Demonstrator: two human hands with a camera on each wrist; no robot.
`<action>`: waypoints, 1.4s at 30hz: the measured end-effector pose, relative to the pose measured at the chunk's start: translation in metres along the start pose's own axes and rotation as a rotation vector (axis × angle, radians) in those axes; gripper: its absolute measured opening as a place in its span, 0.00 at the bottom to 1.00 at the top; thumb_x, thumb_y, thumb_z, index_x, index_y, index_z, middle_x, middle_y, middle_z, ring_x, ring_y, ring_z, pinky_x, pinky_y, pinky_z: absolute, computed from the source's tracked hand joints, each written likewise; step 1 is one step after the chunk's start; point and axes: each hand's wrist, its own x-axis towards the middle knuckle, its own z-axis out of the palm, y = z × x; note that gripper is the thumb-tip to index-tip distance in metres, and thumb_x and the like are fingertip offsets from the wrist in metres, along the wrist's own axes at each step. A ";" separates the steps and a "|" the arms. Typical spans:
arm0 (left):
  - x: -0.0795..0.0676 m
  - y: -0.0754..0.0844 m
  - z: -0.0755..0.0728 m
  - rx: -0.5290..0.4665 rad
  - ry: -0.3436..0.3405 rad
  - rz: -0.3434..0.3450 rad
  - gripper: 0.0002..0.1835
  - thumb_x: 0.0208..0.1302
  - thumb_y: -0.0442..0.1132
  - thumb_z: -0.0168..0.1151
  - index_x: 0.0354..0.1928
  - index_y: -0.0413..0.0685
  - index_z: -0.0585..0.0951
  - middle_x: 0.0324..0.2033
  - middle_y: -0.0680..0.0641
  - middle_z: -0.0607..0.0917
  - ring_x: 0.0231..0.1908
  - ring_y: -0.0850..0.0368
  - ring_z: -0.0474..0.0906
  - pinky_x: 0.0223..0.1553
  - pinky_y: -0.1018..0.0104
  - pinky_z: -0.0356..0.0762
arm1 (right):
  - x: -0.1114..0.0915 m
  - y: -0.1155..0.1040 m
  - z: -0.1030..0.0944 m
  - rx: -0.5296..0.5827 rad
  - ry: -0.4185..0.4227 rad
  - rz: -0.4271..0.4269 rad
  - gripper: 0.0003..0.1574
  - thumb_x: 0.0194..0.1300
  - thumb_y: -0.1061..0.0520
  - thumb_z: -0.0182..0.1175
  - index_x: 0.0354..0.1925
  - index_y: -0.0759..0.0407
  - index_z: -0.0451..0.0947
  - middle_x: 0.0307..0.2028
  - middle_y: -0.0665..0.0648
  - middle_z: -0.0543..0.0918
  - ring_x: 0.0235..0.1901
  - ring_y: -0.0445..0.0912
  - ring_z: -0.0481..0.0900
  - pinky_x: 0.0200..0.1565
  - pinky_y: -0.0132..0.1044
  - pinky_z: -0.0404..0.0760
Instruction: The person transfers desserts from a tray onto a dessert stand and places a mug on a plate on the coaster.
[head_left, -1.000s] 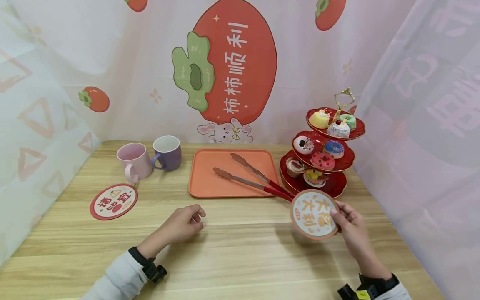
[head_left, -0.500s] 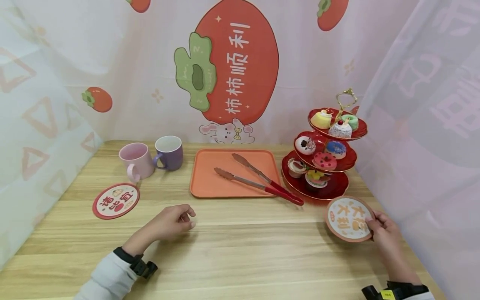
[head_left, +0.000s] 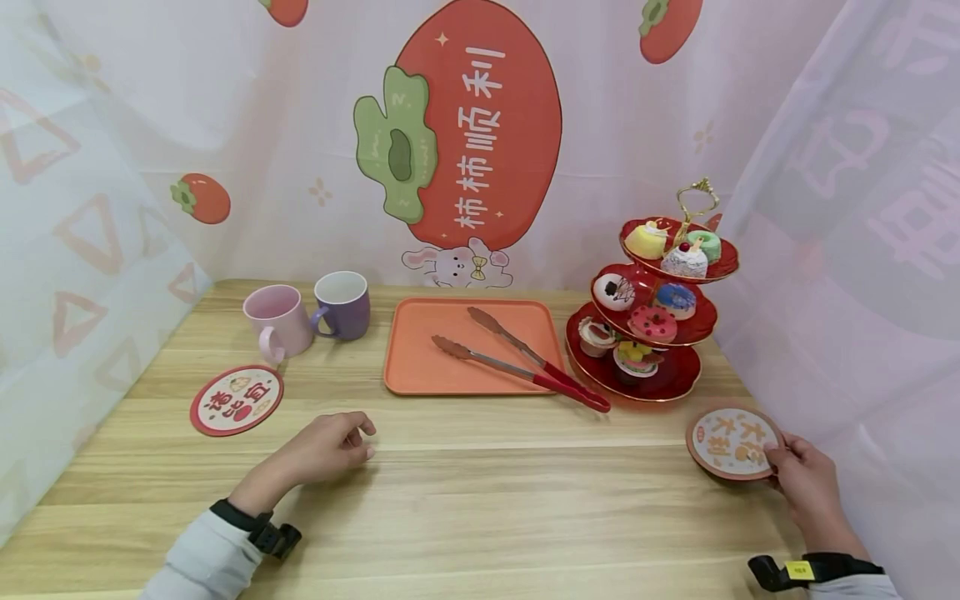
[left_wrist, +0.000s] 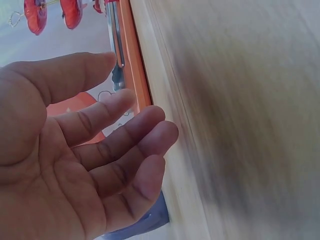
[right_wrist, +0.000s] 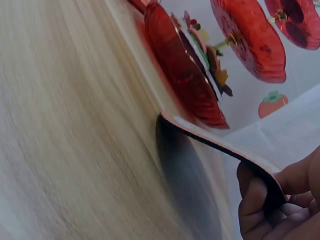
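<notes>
At the right of the table my right hand [head_left: 810,483] pinches a round coaster [head_left: 733,443] by its right edge, thumb on top and fingers beneath. Orange characters and an orange border mark its pale face. In the right wrist view the coaster [right_wrist: 220,142] bends slightly, its far edge low at the wood and the held side raised. My left hand [head_left: 326,450] hangs over the table at centre left with loosely curled fingers and nothing in it. The left wrist view shows its bare palm [left_wrist: 55,185]. Another coaster [head_left: 237,401], red-bordered, lies flat on the left.
A pink mug [head_left: 278,321] and a purple mug [head_left: 342,305] stand at the back left. Red-handled tongs [head_left: 525,358] lie across an orange tray [head_left: 408,367]. Behind the right hand rises a three-tier red stand [head_left: 678,383] with toy cakes and doughnuts. Printed cloth [head_left: 615,125] encloses the table.
My right hand has carried the orange-bordered coaster to the right and lowered it towards the table beside the stand. The left hand has drifted a little left, fingers still loose.
</notes>
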 end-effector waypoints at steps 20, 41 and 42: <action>-0.001 -0.001 -0.002 0.056 0.014 0.015 0.08 0.56 0.35 0.63 0.38 0.42 0.78 0.23 0.55 0.74 0.24 0.62 0.69 0.28 0.62 0.68 | 0.013 -0.006 0.007 -0.264 -0.175 0.016 0.39 0.65 0.63 0.53 0.61 0.87 0.45 0.45 0.77 0.73 0.26 0.31 0.74 0.31 0.33 0.78; 0.003 0.000 -0.004 0.059 -0.001 0.000 0.09 0.56 0.35 0.63 0.38 0.40 0.78 0.23 0.55 0.74 0.24 0.62 0.69 0.29 0.61 0.69 | 0.014 -0.017 0.020 -0.688 -0.207 -0.111 0.43 0.54 0.61 0.62 0.56 0.86 0.53 0.36 0.77 0.73 0.31 0.58 0.77 0.31 0.42 0.74; 0.003 -0.001 -0.003 0.060 -0.004 -0.001 0.09 0.56 0.35 0.63 0.38 0.40 0.78 0.23 0.55 0.74 0.24 0.62 0.69 0.29 0.61 0.69 | 0.013 -0.017 0.020 -0.698 -0.203 -0.112 0.43 0.54 0.61 0.62 0.56 0.86 0.53 0.37 0.78 0.73 0.32 0.59 0.77 0.33 0.45 0.74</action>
